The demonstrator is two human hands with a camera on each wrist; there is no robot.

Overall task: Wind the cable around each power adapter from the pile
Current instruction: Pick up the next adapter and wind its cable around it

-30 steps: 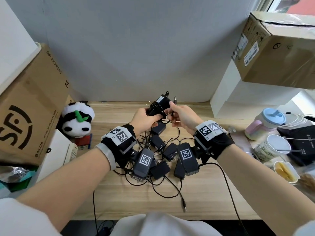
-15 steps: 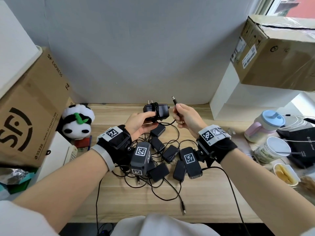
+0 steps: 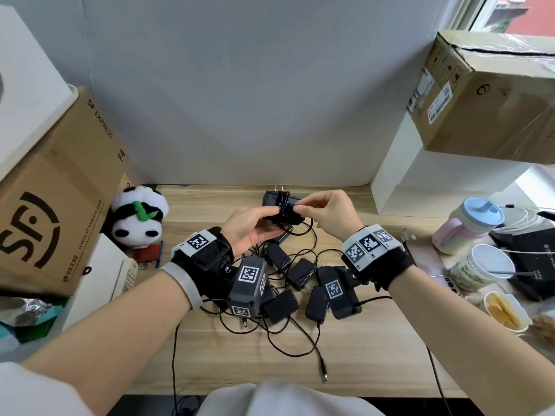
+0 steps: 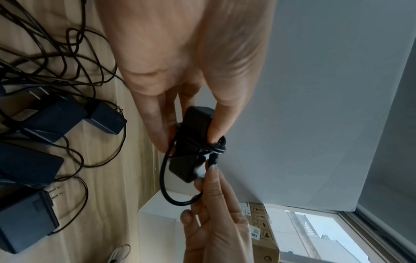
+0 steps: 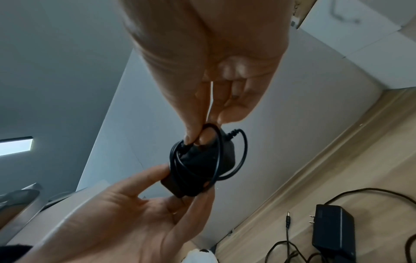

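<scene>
Pile of adapters (image 3: 288, 283) sits mid-tabletop (image 3: 375, 340), cables tangled. Held adapter (image 3: 277, 202), above the far edge, looks light and rigid: left hand (image 3: 249, 228) grips its body. Right hand (image 3: 330, 214) fingers (image 5: 191, 137) pinch the thin, springy cable (image 5: 241, 153) end; loose loop likely unwinds.

Both forearms raised and converging, left hand (image 3: 250, 228) palm-up with thumb and fingers gripping, right hand (image 3: 329, 216) pinching with thumb and forefinger, other fingers curled.
</scene>
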